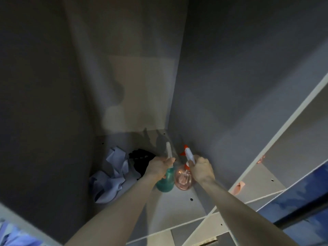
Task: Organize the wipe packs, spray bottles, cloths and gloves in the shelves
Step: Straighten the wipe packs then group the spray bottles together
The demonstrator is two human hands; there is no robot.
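Hands' grip on two upright spray bottles: left hand point(160, 165) teal bottle point(166, 181), right hand point(202, 168) pink bottle point(182, 180), nozzles rearward.

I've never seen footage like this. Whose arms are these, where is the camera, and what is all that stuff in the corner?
There is no machine here: a person wears a camera on the head, looking down into a dim shelf compartment. The left hand grips the neck of a teal spray bottle. The right hand grips the white-and-orange trigger top of a pink spray bottle. The two bottles stand side by side near the back right corner. To their left lie crumpled pale blue cloths and something black, too dark to identify.
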